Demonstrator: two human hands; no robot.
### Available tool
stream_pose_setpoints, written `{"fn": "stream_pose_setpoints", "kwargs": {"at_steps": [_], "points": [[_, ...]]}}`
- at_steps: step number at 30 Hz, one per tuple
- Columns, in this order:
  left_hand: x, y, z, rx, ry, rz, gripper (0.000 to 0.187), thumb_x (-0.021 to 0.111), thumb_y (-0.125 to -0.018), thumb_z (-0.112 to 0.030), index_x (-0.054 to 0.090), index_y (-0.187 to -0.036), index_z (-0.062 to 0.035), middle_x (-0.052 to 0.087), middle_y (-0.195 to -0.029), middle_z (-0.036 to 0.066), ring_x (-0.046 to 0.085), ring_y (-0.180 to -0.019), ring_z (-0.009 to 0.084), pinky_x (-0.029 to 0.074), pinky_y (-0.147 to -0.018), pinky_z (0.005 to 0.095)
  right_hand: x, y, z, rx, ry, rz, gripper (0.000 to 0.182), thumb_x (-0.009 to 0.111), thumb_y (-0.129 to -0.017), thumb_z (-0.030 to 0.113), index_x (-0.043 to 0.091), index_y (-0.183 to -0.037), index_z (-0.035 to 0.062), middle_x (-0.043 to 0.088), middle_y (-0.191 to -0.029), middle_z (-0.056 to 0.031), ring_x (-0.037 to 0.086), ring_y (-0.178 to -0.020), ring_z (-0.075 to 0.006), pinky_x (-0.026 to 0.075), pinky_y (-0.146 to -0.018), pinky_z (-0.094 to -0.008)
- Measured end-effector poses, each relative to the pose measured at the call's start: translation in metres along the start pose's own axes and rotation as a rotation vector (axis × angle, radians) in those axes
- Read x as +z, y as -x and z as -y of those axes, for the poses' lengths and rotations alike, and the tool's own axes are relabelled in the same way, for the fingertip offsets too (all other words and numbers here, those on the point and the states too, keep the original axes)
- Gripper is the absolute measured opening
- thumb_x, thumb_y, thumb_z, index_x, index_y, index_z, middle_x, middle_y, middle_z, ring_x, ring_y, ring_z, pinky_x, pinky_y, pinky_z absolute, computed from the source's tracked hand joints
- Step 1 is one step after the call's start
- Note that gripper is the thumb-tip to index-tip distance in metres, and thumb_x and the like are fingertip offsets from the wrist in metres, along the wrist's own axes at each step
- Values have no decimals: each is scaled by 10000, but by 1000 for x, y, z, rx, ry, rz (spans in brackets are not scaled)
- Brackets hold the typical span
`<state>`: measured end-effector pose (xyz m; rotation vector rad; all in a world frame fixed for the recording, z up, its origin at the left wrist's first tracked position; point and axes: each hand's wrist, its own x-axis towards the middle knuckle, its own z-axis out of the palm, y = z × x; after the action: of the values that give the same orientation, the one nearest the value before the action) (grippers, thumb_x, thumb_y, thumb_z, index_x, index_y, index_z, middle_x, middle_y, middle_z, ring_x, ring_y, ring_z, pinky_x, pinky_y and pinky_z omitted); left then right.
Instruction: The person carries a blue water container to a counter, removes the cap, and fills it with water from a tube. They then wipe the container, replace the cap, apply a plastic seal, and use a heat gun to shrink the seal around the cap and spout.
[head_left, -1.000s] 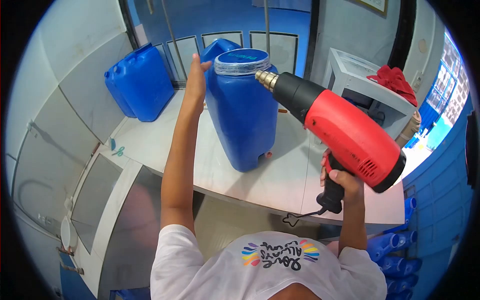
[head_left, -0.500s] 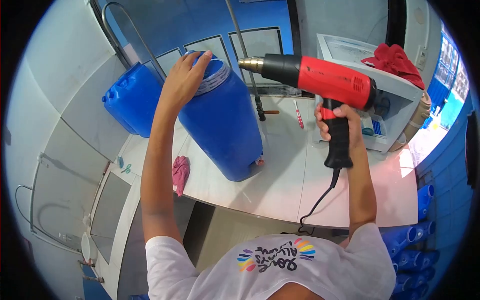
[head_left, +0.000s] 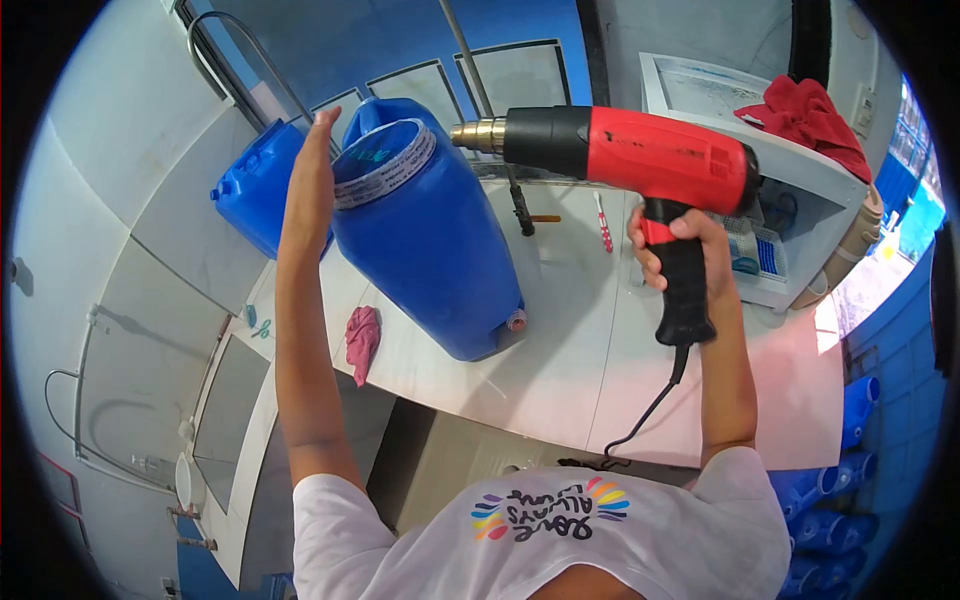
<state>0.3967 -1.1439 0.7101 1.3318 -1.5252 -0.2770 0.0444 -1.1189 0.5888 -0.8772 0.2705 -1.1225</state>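
In my right hand [head_left: 690,245] is a red and black heat gun [head_left: 660,160], its metal nozzle pointing left at the neck of a tall blue water container [head_left: 425,245]. My fingers wrap round the black handle. A clear printed shrink band [head_left: 400,172] circles the container's top. My left hand [head_left: 316,165] is held edge-on at the left side of that band, fingers stretched out and not gripping. The container stands tilted in this view, with a small reddish spout [head_left: 516,320] low on its side.
Another blue container [head_left: 262,190] stands at the left behind my arm. A pink cloth [head_left: 362,342] lies at the counter's [head_left: 560,380] front edge, and a toothbrush [head_left: 604,222] lies farther back. On the right is a white shelf unit [head_left: 800,165] with a red cloth [head_left: 808,122] on top.
My left hand has moved off the container's top to its left side, exposing more of the band. The heat gun's nozzle has shifted slightly left, and the container's top appears turned leftward.
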Motion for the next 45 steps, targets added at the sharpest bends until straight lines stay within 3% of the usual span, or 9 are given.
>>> {"fn": "stream_pose_setpoints", "kwargs": {"at_steps": [7, 13, 15, 32, 35, 41, 43, 44, 45], "points": [[-39, -5, 35, 87, 318, -108, 620, 298, -926, -539, 458, -1313, -83, 405, -1382, 132, 290, -1327, 311, 171, -1089, 451, 81, 70, -56, -191, 493, -232, 452, 602, -593, 273, 508, -901, -43, 556, -755, -119, 547, -541, -160, 449, -436, -254], [-89, -7, 81, 166, 531, -3, 584, 281, -942, -499, 481, -1282, -68, 440, -1355, 125, 331, -1304, 286, 193, -1075, 441, 160, 111, -163, -242, 683, -393, 412, 677, -733, 235, 529, -1013, -30, 593, -819, -100, 585, -660, -155, 483, -603, -252], [-108, -4, 102, 183, 568, 56, 584, 282, -941, -498, 482, -1280, -66, 444, -1351, 127, 334, -1302, 284, 191, -1075, 439, 249, 92, -178, -381, 1619, -448, 381, 631, -819, 169, 500, -1131, -5, 611, -899, -93, 608, -787, -166, 491, -689, -258], [-189, 16, 212, 44, 914, 297, 552, 235, -958, -455, 493, -1239, -56, 481, -1310, 124, 372, -1263, 261, 207, -1061, 421, 330, -36, -349, -697, 1236, -639, 432, 670, -738, 154, 477, -1077, -32, 481, -908, -170, 572, -787, -365, 473, -641, -369], [-193, 15, 224, 23, 937, 324, 554, 239, -957, -456, 490, -1246, -56, 488, -1303, 119, 381, -1254, 254, 226, -1050, 405, 336, -52, -343, -657, 1621, -623, 483, 691, -755, 160, 468, -1139, -29, 590, -1040, -166, 621, -903, -207, 478, -760, -299], [-199, 3, 241, -12, 989, 298, 558, 254, -956, -454, 479, -1258, -42, 498, -1293, 116, 397, -1244, 250, 252, -1038, 392, 345, -89, -338, -571, 1748, -806, 540, 729, -695, 157, 482, -1146, -5, 590, -1083, -158, 621, -942, -263, 467, -784, -298], [-201, -5, 247, -9, 976, 284, 560, 259, -956, -455, 478, -1258, -37, 496, -1293, 121, 405, -1238, 252, 257, -1038, 395, 347, -77, -336, -745, 1615, -676, 444, 704, -685, 133, 479, -1031, -32, 498, -894, -186, 550, -827, -398, 475, -694, -383], [-201, -10, 251, -3, 967, 281, 559, 263, -955, -455, 478, -1258, -37, 495, -1295, 122, 404, -1241, 251, 255, -1041, 397, 347, -66, -338, -733, 1296, -641, 464, 704, -698, 147, 482, -1062, -38, 521, -891, -171, 574, -843, -362, 475, -729, -368], [-198, -13, 252, 1, 961, 276, 558, 267, -955, -455, 478, -1258, -36, 493, -1296, 123, 402, -1243, 250, 253, -1044, 399, 352, -43, -333, -766, 1650, -567, 502, 707, -702, 159, 491, -1106, -48, 558, -969, -142, 591, -916, -302, 467, -803, -352]]}}
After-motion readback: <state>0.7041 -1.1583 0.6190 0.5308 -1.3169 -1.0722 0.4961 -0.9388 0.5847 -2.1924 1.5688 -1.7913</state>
